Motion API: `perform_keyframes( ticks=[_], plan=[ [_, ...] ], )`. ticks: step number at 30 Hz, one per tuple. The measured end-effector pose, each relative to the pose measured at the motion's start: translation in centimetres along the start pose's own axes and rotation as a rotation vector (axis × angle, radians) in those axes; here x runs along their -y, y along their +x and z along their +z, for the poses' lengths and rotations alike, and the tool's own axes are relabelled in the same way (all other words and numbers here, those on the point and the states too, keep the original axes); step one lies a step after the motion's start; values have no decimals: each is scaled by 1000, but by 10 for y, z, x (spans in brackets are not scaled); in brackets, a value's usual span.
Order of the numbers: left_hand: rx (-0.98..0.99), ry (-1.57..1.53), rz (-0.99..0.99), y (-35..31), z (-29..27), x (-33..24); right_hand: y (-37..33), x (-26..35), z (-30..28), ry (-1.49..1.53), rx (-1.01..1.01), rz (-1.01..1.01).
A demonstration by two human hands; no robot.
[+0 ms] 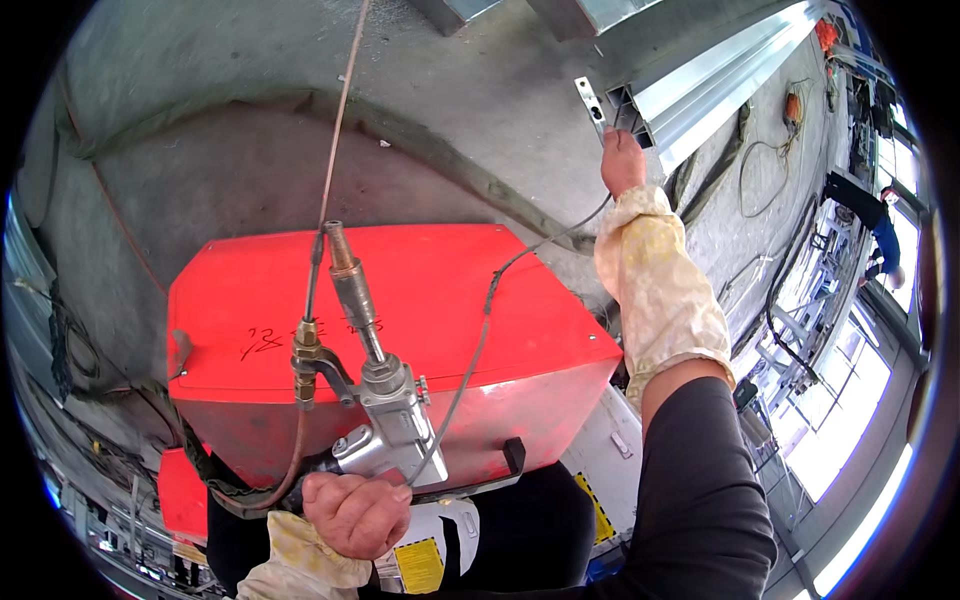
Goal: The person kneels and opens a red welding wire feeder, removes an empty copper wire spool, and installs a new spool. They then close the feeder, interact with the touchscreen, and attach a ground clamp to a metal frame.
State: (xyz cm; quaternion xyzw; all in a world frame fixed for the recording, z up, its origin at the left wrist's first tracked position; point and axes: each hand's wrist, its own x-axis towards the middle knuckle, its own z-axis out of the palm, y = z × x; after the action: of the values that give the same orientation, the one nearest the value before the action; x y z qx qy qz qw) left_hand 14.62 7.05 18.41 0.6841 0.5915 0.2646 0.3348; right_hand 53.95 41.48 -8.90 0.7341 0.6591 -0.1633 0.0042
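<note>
From the head view, I'm looking down on two bare hands working well apart. To do this part well, the person should be keeping the grey metal tool [405, 425] steady over the red box [450, 300], its nozzle pointing clear of the right arm, while setting the slotted metal strip [590, 97] squarely before letting go. The thin cable [487, 305] is crossing the box toward the right forearm, so I'd be leaving it slack and watching that it isn't snagging.

The left hand [358, 512] is sitting low and close to the body, knuckles up, its fingers curling together and apparently clamping the lower end of the tool; the palm side isn't showing. The right arm is stretching far forward, its cream sleeve guard [660, 280] covering the forearm. The right hand [624, 165] is closing its fingers on the strip's near end, the strip pointing up and away, just beside the open end of a silvery metal profile [720, 80]. Whether strip and profile are touching, I can't tell.
</note>
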Motion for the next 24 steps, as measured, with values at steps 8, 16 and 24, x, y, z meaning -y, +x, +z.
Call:
perform_keyframes(
  ticks=[8,16,24],
  plan=[
    [-24,48,7,5,4,-6,-23,-5,-12,73,20,13],
    [-103,118,6,3,14,-5,-70,-3,-15,132,113,33],
    [-65,162,-14,9,12,-11,-92,-23,0,519,474,-9]
  ],
)
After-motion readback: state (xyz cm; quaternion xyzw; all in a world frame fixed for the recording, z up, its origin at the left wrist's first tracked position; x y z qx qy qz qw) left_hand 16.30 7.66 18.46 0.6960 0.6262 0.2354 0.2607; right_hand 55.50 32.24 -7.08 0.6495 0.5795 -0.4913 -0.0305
